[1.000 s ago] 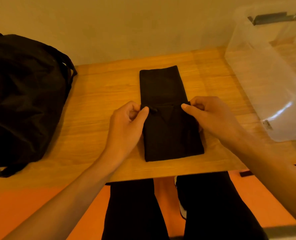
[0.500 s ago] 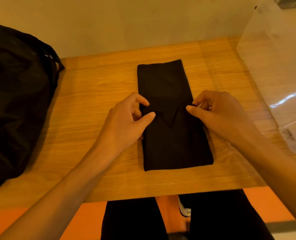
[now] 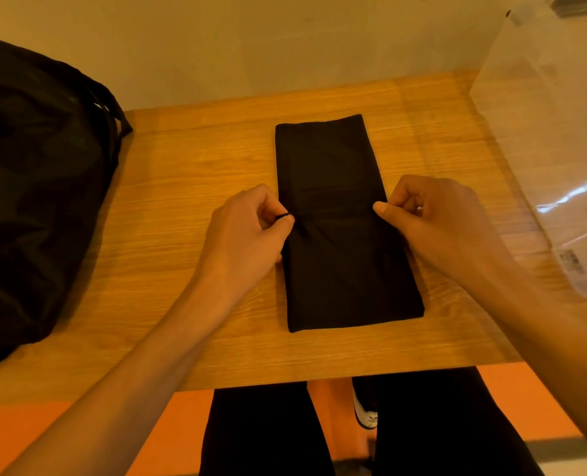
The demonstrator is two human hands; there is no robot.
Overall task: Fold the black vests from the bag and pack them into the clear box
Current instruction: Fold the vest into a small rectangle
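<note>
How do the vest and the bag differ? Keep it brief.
The vest lies flat, folded into a narrow strip; the bag slumps, bulky. The vest is smaller than the bag. The left hand and right hand pinch the vest; nothing touches the bag. Both are black, on the table.

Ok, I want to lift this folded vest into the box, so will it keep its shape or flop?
Probably floppy: the vest is thin cloth lying flat on the table, creasing where the left hand pinches its edge. Lifted by the middle, where the right hand also pinches, both ends would likely droop. It looks light.
</note>
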